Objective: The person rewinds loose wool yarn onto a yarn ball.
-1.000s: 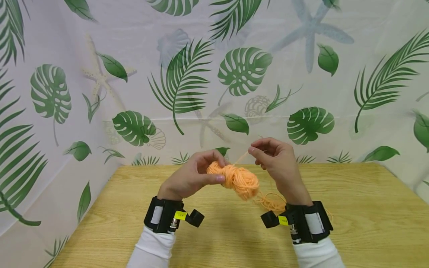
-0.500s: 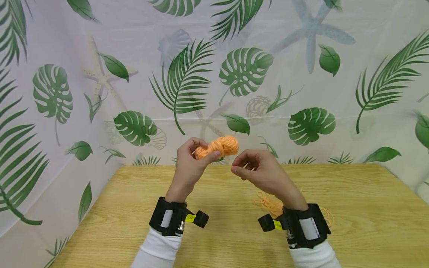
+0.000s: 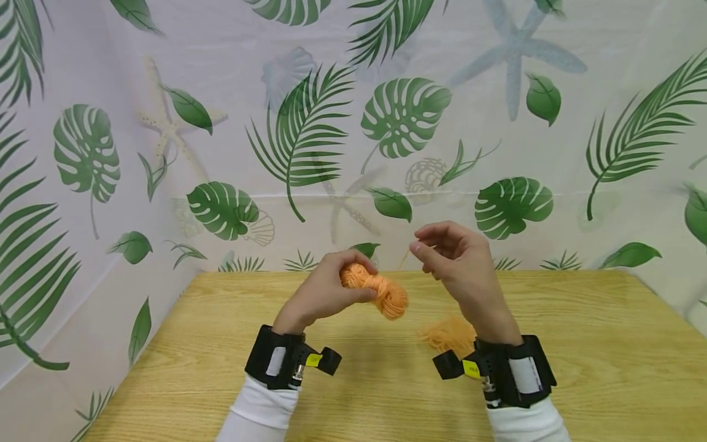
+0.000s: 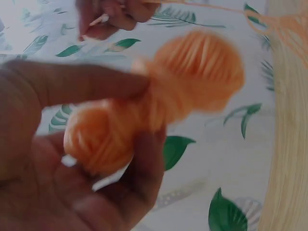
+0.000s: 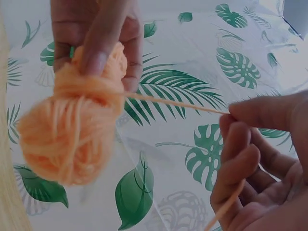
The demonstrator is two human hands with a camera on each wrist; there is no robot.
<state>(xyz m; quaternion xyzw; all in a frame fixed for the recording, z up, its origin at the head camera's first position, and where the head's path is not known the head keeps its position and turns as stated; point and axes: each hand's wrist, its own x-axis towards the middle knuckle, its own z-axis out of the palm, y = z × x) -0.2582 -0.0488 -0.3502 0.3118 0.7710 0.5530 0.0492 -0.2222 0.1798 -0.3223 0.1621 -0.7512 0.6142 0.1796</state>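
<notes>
An orange bundle of yarn point(image 3: 391, 299), narrow where strands wrap its middle, is held above the table by my left hand point(image 3: 323, 288). In the left wrist view the thumb and fingers grip the bundle point(image 4: 199, 72) near its waist. My right hand point(image 3: 461, 264) is up to the right, apart from the bundle. Its thumb and index finger pinch a single yarn strand point(image 5: 175, 103), which runs straight from the bundle's waist in the right wrist view. More of that yarn passes over the curled lower fingers point(image 5: 231, 199).
Loose orange yarn point(image 3: 447, 334) lies in a tangle on the wooden table point(image 3: 353, 393), partly behind the right wrist. A leaf-patterned cloth point(image 3: 342, 123) hangs behind the table's far edge. Each wrist wears a black strap with a small camera point(image 3: 329, 361).
Half a second ago the left hand had lifted the bundle with its end turned up, and the right hand was lower and closer. Now the bundle is lower, tilted down, and the right hand is higher, farther right.
</notes>
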